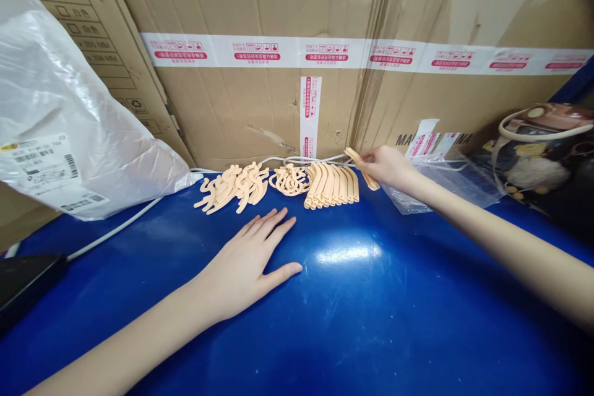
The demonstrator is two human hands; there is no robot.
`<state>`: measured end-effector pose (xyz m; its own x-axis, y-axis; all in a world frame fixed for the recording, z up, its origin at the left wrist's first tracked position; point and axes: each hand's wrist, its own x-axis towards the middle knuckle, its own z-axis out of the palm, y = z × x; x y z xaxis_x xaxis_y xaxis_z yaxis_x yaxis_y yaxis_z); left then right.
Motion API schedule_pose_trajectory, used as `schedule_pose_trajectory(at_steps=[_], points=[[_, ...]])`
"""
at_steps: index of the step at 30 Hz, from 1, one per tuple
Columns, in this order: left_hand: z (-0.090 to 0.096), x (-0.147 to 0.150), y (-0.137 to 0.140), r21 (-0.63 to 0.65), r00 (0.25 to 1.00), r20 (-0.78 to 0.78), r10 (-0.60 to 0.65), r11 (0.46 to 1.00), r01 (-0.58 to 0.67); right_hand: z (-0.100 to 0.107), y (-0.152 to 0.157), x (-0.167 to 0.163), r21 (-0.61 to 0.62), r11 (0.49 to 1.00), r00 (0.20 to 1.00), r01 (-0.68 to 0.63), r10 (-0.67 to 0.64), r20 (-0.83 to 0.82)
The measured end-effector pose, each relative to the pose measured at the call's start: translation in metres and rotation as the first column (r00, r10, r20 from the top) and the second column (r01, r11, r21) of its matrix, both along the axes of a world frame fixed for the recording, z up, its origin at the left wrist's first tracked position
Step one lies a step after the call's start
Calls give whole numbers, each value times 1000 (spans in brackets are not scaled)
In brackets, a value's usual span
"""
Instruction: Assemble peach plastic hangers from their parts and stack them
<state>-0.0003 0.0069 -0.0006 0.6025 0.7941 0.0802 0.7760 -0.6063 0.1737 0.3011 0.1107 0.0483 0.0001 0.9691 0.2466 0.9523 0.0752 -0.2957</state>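
Observation:
My left hand (245,266) lies flat, fingers spread, on the blue tabletop (371,322) and holds nothing. My right hand (383,167) pinches a curved cream-coloured strip (352,155) at the right end of a row. Below its fingers another cream piece (371,182) shows, partly hidden. Just left stands a neat row of curved cream strips (330,185) with small holes at their near ends. Beside that row is a pile of cream rings (288,180). Farther left lies a loose heap of wavy cream pieces (234,187), beyond my left fingertips.
Large cardboard boxes (260,0) with white-and-red tape wall off the back. A white plastic bag (69,93) with labels leans at left, above a black object (28,284). Clear plastic film (417,198) and a brown bag-like item (547,120) are at right. A grey cable (116,229) runs along the table.

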Motion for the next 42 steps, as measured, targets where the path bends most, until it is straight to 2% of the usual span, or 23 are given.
schedule_pose_trajectory(at_steps=[2, 4, 6, 9, 11, 13, 17, 21, 28, 32, 35, 38, 40, 42], points=[[0, 1, -4, 42, 996, 63, 70, 996, -73, 11, -14, -9, 50, 997, 998, -55, 53, 27], [1, 2, -7, 63, 978, 172, 117, 990, -129, 18, -36, -23, 71, 955, 954, -287, 278, 114], [4, 2, -10, 56, 948, 290, 129, 987, -151, 17, -60, -40, -30, 851, 843, -525, 525, 116], [10, 2, -9, 14, 911, 400, 100, 993, -115, 5, -90, -63, -79, 675, 659, -734, 735, 161], [14, 1, -8, -18, 919, 392, 52, 999, -49, -4, -100, -73, -83, 616, 598, -784, 784, 166], [18, 0, -7, -29, 941, 339, 0, 1000, 10, -11, -102, -77, -69, 591, 573, -804, 801, 173], [22, 0, -7, 15, 963, 263, -49, 999, 47, -18, -96, -76, -66, 589, 574, -806, 803, 162], [21, 2, -9, 23, 980, 198, -25, 1000, 21, -22, -91, -74, -98, 604, 588, -791, 794, 156], [21, 1, -15, -82, 974, 204, 95, 993, -80, -33, -90, -76, -105, 574, 557, -812, 816, 158], [22, -1, -17, -150, 973, 189, 133, 983, -105, -21, -84, -73, -47, 593, 573, -803, 792, 209], [24, 0, -19, -180, 974, 167, 152, 976, -121, -1, -63, -70, 86, 639, 633, -764, 719, 286], [24, 2, -19, -205, 972, 160, 170, 969, -136, 15, -29, -72, 156, 693, 657, -704, 551, 514], [23, 2, -20, -212, 968, 166, 186, 966, -149, 19, -3, -78, 128, 709, 607, -693, 479, 634], [21, 2, -19, -199, 966, 164, 197, 966, -163, 16, 18, -86, 66, 686, 515, -725, 475, 714]])
